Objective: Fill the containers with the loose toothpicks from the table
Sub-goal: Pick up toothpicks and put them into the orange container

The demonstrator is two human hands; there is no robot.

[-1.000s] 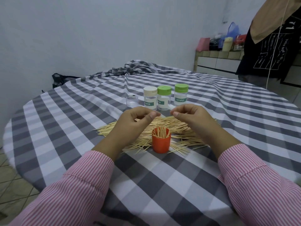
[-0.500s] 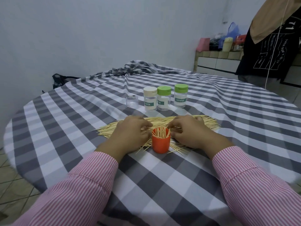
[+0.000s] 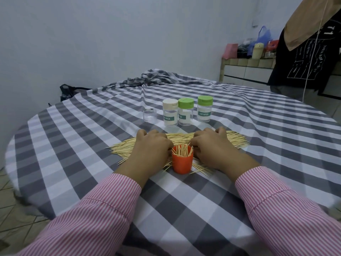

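Loose pale wooden toothpicks (image 3: 234, 140) lie heaped on the grey-and-white checked counter (image 3: 73, 137), behind and around a small orange plastic cup (image 3: 182, 162) already bristling with upright picks. Left hand (image 3: 150, 146) and right hand (image 3: 210, 145) rest knuckles-up on the heap either side of the cup, fingers curled under; what they grip is hidden. Beyond stand three capped clear toothpick jars (image 3: 186, 112) and an open clear jar (image 3: 149, 116).

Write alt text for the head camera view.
Both hands, left hand and right hand, rest knuckles-up on a pile of loose toothpicks flanking an orange cup holding toothpicks. Three lidded toothpick jars stand behind on the checked tablecloth.
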